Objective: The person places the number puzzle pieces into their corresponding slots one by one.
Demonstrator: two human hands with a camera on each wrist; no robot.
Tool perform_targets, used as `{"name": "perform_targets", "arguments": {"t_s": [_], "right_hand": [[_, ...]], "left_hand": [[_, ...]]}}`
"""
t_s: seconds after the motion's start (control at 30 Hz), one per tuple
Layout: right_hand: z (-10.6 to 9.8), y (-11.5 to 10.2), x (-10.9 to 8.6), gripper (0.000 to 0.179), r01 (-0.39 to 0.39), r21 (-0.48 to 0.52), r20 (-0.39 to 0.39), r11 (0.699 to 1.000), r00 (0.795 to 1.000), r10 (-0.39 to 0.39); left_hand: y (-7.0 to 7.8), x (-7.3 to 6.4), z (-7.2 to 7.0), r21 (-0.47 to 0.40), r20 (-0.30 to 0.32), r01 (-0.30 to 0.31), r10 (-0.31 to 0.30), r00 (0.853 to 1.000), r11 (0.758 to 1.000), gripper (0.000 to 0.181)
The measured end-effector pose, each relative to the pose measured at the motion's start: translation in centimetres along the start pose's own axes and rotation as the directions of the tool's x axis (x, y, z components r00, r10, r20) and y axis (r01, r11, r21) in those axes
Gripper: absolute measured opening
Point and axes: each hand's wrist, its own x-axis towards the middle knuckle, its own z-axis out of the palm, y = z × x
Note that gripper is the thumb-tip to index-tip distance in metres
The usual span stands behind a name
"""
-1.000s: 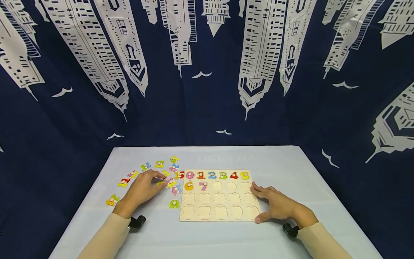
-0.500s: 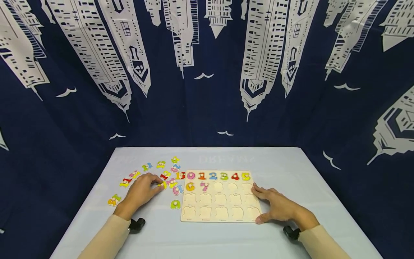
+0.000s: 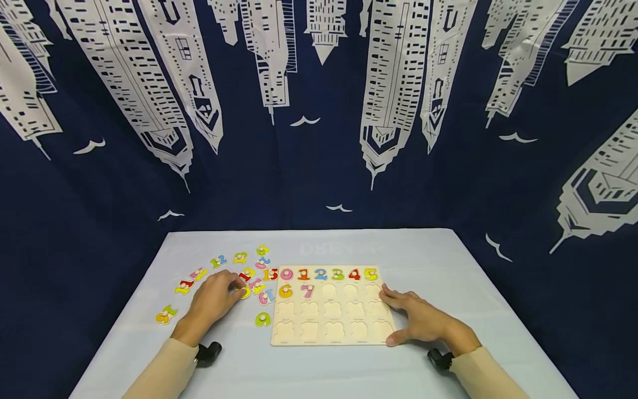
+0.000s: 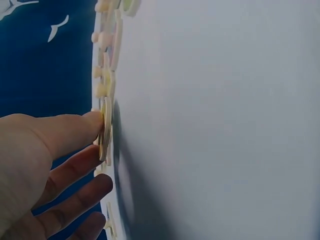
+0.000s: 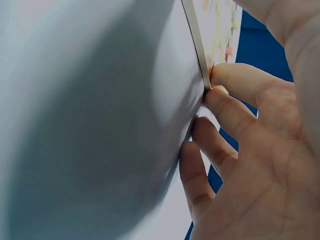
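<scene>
In the head view my left hand (image 3: pixel 215 299) pinches a yellow number puzzle piece (image 3: pixel 246 292) between thumb and fingertips; the hand covers most of it. From the left wrist view, the piece (image 4: pixel 106 129) shows edge-on, close over the table. My right hand (image 3: pixel 423 318) rests along the right side of the wooden puzzle board (image 3: pixel 319 326), thumb at the near corner. Its index and middle fingertips touch the board's edge in the right wrist view, fingers (image 5: pixel 232 112) relaxed. Number pieces 0 to 7 sit in the board's first slots; the lower slots are bare recesses.
Loose number pieces lie left of the board, among them a red and orange 15 (image 3: pixel 270 274), a green 9 (image 3: pixel 262 319), a 12 (image 3: pixel 218 261) and an 11 (image 3: pixel 184 286). A white cloth (image 3: pixel 329 371) covers the table. Behind hangs a dark blue curtain (image 3: pixel 319 166) with white buildings.
My left hand has pinched the yellow piece and drawn it slightly left, away from the pieces around it. My right hand stays at the board's edge. The head view has shifted a little.
</scene>
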Motion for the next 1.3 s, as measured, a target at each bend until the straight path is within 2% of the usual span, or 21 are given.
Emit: {"name": "perform_targets", "arguments": {"t_s": [0.23,0.53,0.67,1.0,1.23,1.3], "right_hand": [[0.3,-0.3,0.5,0.123,-0.025,0.024,0.005,0.999,1.000,0.025],[0.1,-0.4,0.4,0.123,-0.036,0.040,0.017,0.999,0.999,0.036],[-0.2,-0.2,0.3,0.123,-0.028,0.035,0.019,0.999,0.999,0.027],[-0.5,0.1,0.1,0.122,-0.048,0.035,0.025,0.998,0.999,0.047],[-0.1,-0.2,0.1,0.122,-0.037,0.025,0.021,0.999,0.999,0.037],[0.0,-0.2,0.2,0.122,-0.032,0.019,0.021,0.999,0.999,0.032]], "left_hand": [[0.1,-0.8,-0.4,-0.019,-0.057,-0.007,0.006,0.998,1.000,0.012],[1.6,-0.5,0.0,-0.097,-0.106,-0.042,0.032,0.994,0.994,0.013],[3.0,-0.1,0.6,-0.128,-0.088,-0.056,0.045,0.995,0.990,0.012],[7.5,1.3,2.3,-0.190,-0.060,-0.150,0.141,0.988,0.970,0.011],[10.0,1.8,3.8,-0.228,-0.050,-0.230,0.225,0.973,0.946,0.009],[10.7,1.9,4.3,-0.241,-0.044,-0.237,0.233,0.971,0.941,0.010]]}}
